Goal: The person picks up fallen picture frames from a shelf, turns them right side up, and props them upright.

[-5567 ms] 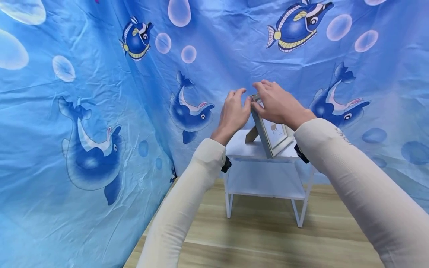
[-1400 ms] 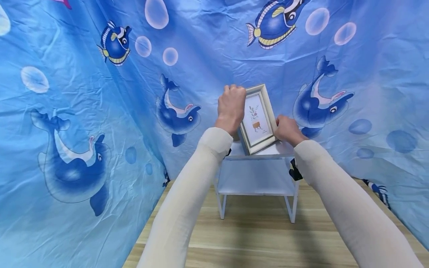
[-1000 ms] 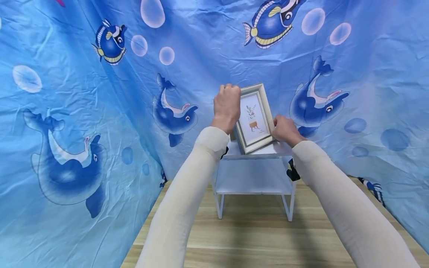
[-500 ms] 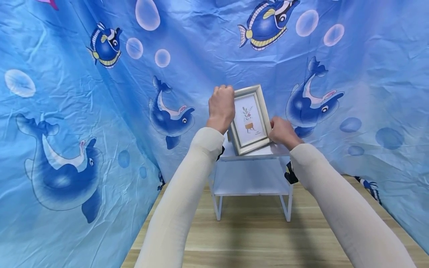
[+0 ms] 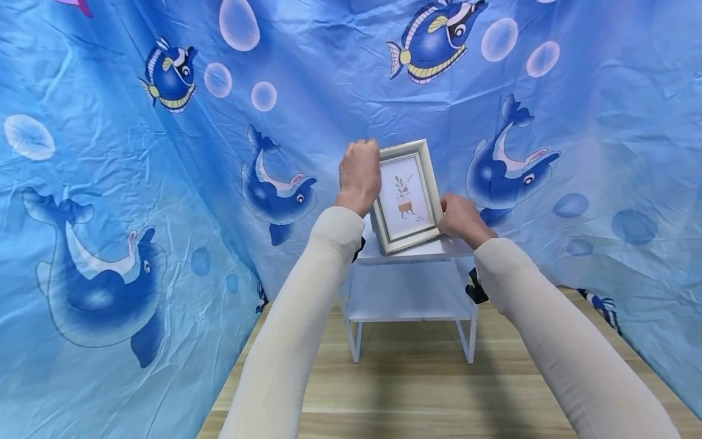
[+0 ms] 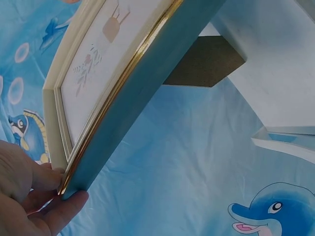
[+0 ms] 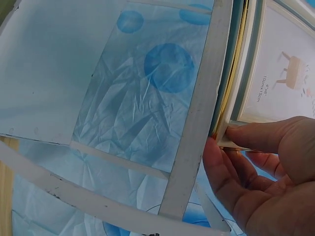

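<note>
A pale cream picture frame (image 5: 407,198) with a plant-pot print leans back on a white side table (image 5: 378,261), facing me and slightly tilted. My left hand (image 5: 359,174) grips its upper left corner; the left wrist view shows thumb in front and fingers (image 6: 69,211) behind the frame's edge. At the lower right corner my right hand (image 5: 463,218) pinches the frame, thumb (image 7: 261,135) on the front in the right wrist view. A brown stand leg (image 6: 206,61) juts from the back. My left hand hides the frame's upper left corner in the head view.
Below the tabletop, the side table has a lower shelf (image 5: 411,299) and thin white legs. A blue curtain (image 5: 351,79) printed with dolphins and fish hangs behind and on both sides. The floor (image 5: 411,390) is light wood.
Earlier both hands were at the frame's top, and it faced rightward. My right hand has since moved to the lower right corner. The frame has turned to face me, slightly more over the last second.
</note>
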Available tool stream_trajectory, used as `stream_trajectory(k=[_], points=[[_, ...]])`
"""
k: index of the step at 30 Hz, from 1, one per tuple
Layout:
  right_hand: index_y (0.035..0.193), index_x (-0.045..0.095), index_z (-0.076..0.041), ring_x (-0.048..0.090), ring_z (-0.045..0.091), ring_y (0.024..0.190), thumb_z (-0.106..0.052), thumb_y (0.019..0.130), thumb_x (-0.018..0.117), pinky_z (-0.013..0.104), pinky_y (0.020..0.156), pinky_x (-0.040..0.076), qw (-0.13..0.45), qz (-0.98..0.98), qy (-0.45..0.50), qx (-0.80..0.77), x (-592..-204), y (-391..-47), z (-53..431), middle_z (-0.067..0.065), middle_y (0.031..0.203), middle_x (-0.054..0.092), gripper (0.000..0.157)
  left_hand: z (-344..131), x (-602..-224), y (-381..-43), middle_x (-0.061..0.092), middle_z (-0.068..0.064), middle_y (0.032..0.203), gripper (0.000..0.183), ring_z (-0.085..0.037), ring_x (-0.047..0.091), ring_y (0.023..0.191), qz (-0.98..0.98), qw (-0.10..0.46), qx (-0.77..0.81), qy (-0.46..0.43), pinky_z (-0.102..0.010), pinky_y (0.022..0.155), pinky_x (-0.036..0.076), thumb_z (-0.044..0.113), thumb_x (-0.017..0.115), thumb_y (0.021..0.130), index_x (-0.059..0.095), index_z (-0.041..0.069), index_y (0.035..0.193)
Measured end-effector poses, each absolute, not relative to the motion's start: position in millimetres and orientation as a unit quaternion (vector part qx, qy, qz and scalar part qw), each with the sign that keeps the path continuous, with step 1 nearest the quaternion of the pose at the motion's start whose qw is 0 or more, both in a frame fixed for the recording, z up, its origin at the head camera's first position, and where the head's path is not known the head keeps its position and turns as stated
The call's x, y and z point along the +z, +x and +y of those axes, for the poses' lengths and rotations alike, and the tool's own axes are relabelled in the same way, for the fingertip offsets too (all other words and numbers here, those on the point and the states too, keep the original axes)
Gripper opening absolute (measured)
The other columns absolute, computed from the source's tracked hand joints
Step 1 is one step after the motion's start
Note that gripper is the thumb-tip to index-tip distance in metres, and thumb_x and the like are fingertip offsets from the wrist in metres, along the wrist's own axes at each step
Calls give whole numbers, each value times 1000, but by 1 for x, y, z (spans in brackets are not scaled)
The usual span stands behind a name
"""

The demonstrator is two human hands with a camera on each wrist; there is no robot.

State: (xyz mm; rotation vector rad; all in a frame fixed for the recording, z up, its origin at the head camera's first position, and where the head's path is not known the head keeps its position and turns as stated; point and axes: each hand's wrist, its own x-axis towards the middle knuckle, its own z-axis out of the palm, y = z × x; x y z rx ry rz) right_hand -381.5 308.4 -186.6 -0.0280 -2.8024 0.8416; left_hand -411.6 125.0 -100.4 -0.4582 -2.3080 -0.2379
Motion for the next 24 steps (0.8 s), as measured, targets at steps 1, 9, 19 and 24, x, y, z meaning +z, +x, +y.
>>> stream_trajectory(k=[1,9,19,24], points=[[108,51,2,51,32,88,4,86,55,40,75,43,108,-953,-9,284,-186,-381,308,20,101,56,23,124,-100,-412,69,-13,111,26,-26,63,102,-903,379,-93,-178,-35,84,57,-6,56,96,69,3,116],[110,49,2,50,33,90,3,87,55,42,78,43,105,-953,-13,283,-186,-377,307,19,101,55,24,124,-102,-413,69,-13,112,27,-25,62,100,-903,375,-101,-185,-35,82,56,-2,51,99,67,3,120],[111,49,2,49,33,88,3,86,55,43,76,43,114,-952,-8,284,-188,-376,306,20,101,55,26,121,-101,-418,68,-14,112,27,-26,63,102,-902,370,-115,-191,-36,83,56,-3,51,99,65,2,122],[110,49,2,50,33,89,2,85,57,42,77,44,115,-952,-10,285,-187,-375,307,19,101,55,26,123,-100,-419,68,-14,111,28,-27,63,102,-900,372,-119,-194,-36,83,56,-4,50,99,65,2,121]])
